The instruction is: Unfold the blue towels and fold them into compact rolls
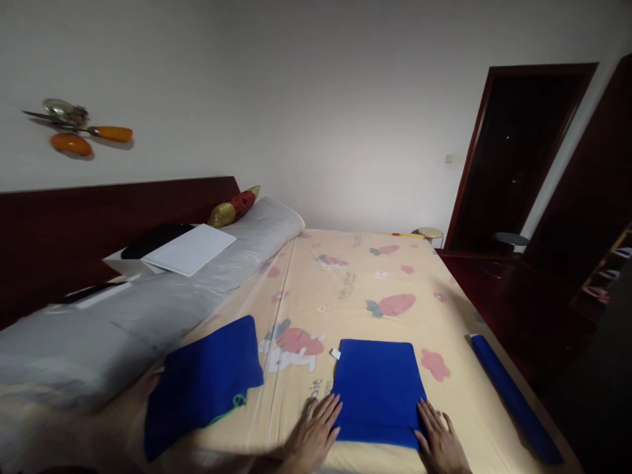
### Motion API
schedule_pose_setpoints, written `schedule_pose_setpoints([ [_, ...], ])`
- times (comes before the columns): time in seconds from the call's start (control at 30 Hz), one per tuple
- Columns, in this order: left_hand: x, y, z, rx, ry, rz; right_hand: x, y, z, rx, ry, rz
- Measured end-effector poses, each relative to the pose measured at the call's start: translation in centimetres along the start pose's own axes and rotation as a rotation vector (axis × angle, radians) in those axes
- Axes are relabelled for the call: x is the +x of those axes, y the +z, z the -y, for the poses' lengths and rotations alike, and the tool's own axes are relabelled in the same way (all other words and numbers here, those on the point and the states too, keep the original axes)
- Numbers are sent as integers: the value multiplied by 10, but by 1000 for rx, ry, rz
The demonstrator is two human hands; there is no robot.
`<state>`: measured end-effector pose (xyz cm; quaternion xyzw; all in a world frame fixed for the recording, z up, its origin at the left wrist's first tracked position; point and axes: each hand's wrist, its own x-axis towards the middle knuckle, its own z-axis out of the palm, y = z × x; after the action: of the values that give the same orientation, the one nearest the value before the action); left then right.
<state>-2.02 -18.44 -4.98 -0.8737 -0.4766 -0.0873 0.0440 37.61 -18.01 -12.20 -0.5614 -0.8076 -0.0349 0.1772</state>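
Note:
A folded blue cloth (379, 392) with a small white tag at its upper left corner lies flat on the bed. My left hand (317, 426) rests at its lower left edge, fingers stretched out and touching the fabric. At the lower right edge, my right hand (441, 431) lies with its fingers extended, fingertips on the cloth. To the left is a blue drawstring bag (207, 378) with a green cord, spread out partly against the grey bedding. A rolled blue piece (516, 398) lies along the bed's right side.
The bed's sheet (345, 303) has a carrot and rabbit print. A long grey bolster (197, 296) runs along the headboard (74, 224), with a white flat box (192, 249) and a red-gold cushion (234, 207) on it. Round stools (511, 240) stand near the dark door (528, 151).

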Motion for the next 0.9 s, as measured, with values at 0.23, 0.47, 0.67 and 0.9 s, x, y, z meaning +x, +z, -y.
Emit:
schedule_pose_setpoints([
  [0.23, 5, 14, -22, -5, 141, 41, 7, -32, 20, 75, -298, 75],
  [0.47, 14, 7, -31, -175, 12, 109, 13, -37, 38, 220, -146, 173],
  [0.67, 27, -6, -33, -278, -218, 113, 16, -23, 33, 277, 68, 157],
  [0.9, 32, 3, -42, -168, -282, 267, 15, -5, 39, 149, 81, 174],
])
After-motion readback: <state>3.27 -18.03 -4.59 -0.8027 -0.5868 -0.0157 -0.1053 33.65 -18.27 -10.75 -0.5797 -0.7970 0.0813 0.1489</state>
